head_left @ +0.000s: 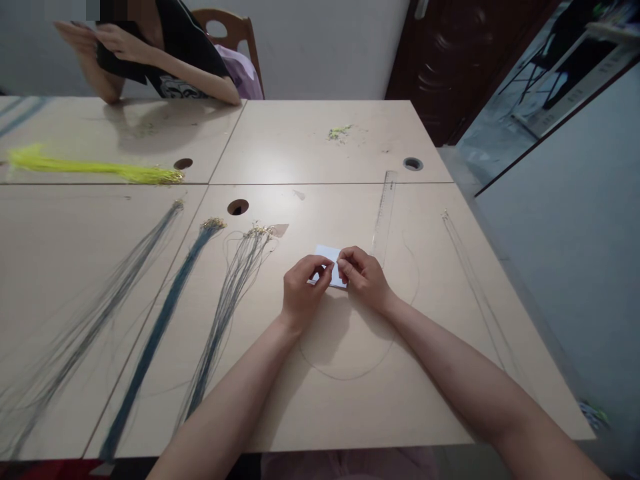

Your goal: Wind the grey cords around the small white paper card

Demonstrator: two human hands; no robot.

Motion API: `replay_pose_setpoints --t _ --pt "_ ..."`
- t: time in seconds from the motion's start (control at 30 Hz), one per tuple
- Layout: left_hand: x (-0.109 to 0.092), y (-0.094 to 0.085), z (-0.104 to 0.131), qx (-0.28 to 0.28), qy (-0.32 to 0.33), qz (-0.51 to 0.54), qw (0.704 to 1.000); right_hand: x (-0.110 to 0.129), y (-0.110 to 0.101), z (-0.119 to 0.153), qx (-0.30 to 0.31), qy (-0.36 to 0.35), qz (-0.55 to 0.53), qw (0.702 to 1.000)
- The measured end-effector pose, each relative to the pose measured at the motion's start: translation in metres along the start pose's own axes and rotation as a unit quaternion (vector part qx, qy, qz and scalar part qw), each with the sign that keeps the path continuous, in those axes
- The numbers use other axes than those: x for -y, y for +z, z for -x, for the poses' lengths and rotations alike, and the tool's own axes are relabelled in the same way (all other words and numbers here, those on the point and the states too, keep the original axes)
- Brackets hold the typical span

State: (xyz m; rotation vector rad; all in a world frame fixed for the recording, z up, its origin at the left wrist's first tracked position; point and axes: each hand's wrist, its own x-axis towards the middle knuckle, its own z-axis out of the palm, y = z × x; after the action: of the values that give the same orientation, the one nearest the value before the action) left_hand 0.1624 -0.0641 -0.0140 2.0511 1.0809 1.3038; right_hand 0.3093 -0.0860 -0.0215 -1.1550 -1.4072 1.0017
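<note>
Tiny piece (337,262) at right hand (369,277): too small to identify; white card (327,252): partly covered by right hand and left hand (306,283); clear ruler (385,207): lower end indistinct, markings too small to read; yellow bundle (95,167): far-left end blurred; person opposite (185,53): head cut off, top edge; door (450,60): upper part likewise

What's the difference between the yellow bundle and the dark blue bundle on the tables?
The yellow bundle is bright neon; the dark blue bundle is deep and muted. The yellow bundle lies nearly sideways; the dark blue bundle slants toward the near edge. Both are long bunches of thin strands with gold-coloured bits at one end.
</note>
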Motion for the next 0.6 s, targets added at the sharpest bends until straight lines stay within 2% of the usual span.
replay_pose_setpoints --t 0.27,0.6 --pt "0.0013 -0.0001 0.0 -0.001 0.029 -0.02 0.999 0.0001 -0.0002 -0.0002 0.012 0.012 -0.029 0.999" --pt "0.0021 0.0005 0.0 -0.01 0.034 -0.027 0.999 -0.0011 0.002 -0.0003 0.011 0.032 -0.07 0.997"
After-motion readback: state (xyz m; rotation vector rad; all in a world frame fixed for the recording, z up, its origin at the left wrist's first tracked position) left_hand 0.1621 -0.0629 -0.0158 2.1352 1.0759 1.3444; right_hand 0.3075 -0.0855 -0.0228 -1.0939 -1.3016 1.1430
